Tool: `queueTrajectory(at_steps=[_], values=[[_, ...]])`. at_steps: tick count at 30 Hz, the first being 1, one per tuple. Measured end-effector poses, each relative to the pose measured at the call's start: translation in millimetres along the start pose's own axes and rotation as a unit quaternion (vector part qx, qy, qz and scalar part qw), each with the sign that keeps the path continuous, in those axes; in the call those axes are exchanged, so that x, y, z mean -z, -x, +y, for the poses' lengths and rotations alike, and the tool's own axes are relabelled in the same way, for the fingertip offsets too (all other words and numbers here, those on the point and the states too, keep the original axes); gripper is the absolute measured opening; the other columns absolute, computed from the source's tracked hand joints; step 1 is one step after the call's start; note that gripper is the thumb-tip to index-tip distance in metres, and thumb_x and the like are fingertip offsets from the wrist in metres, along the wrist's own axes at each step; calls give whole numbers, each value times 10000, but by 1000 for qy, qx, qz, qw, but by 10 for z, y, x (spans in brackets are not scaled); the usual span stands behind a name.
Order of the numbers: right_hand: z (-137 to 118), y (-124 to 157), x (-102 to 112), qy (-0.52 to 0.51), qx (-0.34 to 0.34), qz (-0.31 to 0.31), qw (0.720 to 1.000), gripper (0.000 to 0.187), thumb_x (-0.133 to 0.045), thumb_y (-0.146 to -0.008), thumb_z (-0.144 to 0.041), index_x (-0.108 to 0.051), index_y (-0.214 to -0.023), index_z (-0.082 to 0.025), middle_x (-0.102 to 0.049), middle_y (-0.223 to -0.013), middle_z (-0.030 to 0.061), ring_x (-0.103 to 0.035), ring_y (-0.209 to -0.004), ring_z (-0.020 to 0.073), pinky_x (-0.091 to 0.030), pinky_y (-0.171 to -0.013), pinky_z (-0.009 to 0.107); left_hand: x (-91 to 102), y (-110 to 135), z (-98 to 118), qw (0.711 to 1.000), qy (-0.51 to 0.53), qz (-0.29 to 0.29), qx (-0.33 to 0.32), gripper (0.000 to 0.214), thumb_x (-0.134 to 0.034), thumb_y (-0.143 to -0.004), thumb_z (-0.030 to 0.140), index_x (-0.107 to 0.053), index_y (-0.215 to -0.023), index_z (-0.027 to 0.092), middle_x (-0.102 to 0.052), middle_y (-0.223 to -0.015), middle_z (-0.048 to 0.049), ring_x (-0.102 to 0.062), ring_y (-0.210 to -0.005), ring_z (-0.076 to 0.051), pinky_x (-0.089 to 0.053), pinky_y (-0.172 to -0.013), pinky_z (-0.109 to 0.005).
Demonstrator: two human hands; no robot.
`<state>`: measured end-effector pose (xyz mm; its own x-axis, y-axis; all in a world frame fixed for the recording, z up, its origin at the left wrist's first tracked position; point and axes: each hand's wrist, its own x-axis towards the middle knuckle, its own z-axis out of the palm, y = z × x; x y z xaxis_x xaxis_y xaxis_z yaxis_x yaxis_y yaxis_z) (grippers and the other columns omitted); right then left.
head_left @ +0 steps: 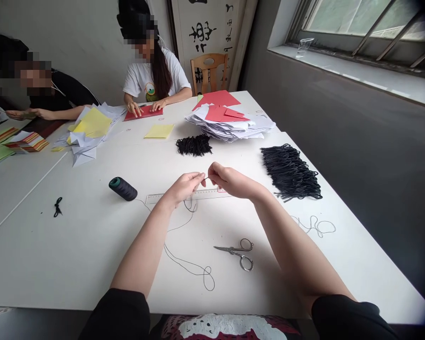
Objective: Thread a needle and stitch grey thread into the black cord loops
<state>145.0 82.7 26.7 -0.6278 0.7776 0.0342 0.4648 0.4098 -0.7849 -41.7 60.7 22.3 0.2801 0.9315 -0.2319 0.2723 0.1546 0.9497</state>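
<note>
Pinching a dark thread [207,178] between thumb and fingertips, the left hand [183,188] nearly meets the right hand [230,180], whose curled fingers are pressed together on the same thread; its short span shows between them, above the surface [92,264] and well back from the near edge. Beneath both lies a clear ruler [208,193], with a dark spool [123,189] near its left end. Closer to the near edge lie silver scissors [235,251] and a loose looped strand [207,273]. By the right edge sits a large black cord bundle [290,172]; a smaller bundle [194,145] lies farther in, near a paper stack [228,128]. At the far edge, a co-worker's hands [158,105] rest on red paper [148,112].
</note>
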Motion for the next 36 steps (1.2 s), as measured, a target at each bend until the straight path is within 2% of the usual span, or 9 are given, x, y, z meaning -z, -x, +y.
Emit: queueTrajectory(at_steps=[5, 11, 17, 19, 21, 23, 26, 31, 36], values=[[-123, 81, 50, -47, 25, 35, 998, 104, -373, -964, -296, -402, -914, -210, -399, -643, -41, -311, -542, 86, -294, -469, 191, -30, 79, 138, 996, 42, 0, -78, 275, -584, -845, 437, -569, -745, 181, -187, -482, 99, -135, -370, -46, -91, -362, -186], [-258, 186, 145, -9, 53, 67, 996, 205, -376, -974, -339, -487, -880, -195, -387, -613, -35, -327, -533, 80, -309, -498, 197, 169, 233, 225, 969, 162, 126, -139, 295, -681, -766, 451, -555, -721, 189, -172, -495, 105, -117, -365, -43, -86, -317, -160], [-19, 190, 264, 202, -142, 46, 968, 180, -400, -925, -178, -568, -863, -159, -575, -732, 50, -458, -578, 119, -361, -546, 253, 485, 413, 304, 924, 159, 279, -207, 294, -681, -774, 442, -553, -698, 188, -148, -501, 102, -108, -354, -43, -91, -313, -164], [3, 194, 270, 284, -204, 50, 935, 202, -416, -883, -94, -614, -864, -130, -623, -819, 108, -535, -682, 170, -397, -611, 296, 457, 436, 297, 935, 99, 264, -216, 289, -665, -794, 442, -574, -702, 183, -186, -482, 97, -118, -352, -44, -96, -324, -180], [-71, 219, 256, 253, -167, 79, 950, 240, -419, -890, -96, -644, -968, -123, -648, -977, 132, -581, -784, 190, -439, -678, 317, 344, 434, 282, 948, 4, 221, -227, 278, -622, -836, 428, -603, -721, 176, -278, -477, 75, -195, -367, -54, -164, -351, -191], [-211, 260, 227, 102, -55, 90, 989, 319, -480, -905, -192, -581, -1207, -165, -610, -1192, 111, -613, -800, 156, -488, -692, 297, 180, 422, 271, 950, -99, 172, -240, 262, -566, -881, 389, -621, -743, 174, -431, -539, 33, -354, -448, -78, -295, -439, -201], [-403, 309, 161, -125, 43, 39, 990, 653, -646, -807, -269, -409, -1413, -210, -571, -1290, 105, -654, -748, 128, -546, -649, 273, -56, 412, 264, 944, -189, 118, -243, 250, -504, -916, 341, -612, -760, 180, -577, -684, 1, -486, -616, -115, -378, -588, -221], [-430, 303, 104, -92, -57, 45, 993, 147, -634, -771, -185, -733, -873, -147, -704, -715, 37, -675, -665, 148, -550, -615, 253, -240, 426, 234, 931, -265, 95, -232, 260, -441, -943, 309, -519, -723, 193, -426, -563, 49, -340, -503, -94, -284, -500, -216], [-396, 354, 213, -89, -39, 66, 993, 130, -642, -791, -244, -734, -792, -152, -697, -663, 33, -668, -616, 138, -535, -564, 235, -228, 427, 226, 929, -267, 78, -242, 270, -403, -961, 327, -460, -731, 198, -343, -570, 58, -284, -502, -91, -255, -496, -219]])
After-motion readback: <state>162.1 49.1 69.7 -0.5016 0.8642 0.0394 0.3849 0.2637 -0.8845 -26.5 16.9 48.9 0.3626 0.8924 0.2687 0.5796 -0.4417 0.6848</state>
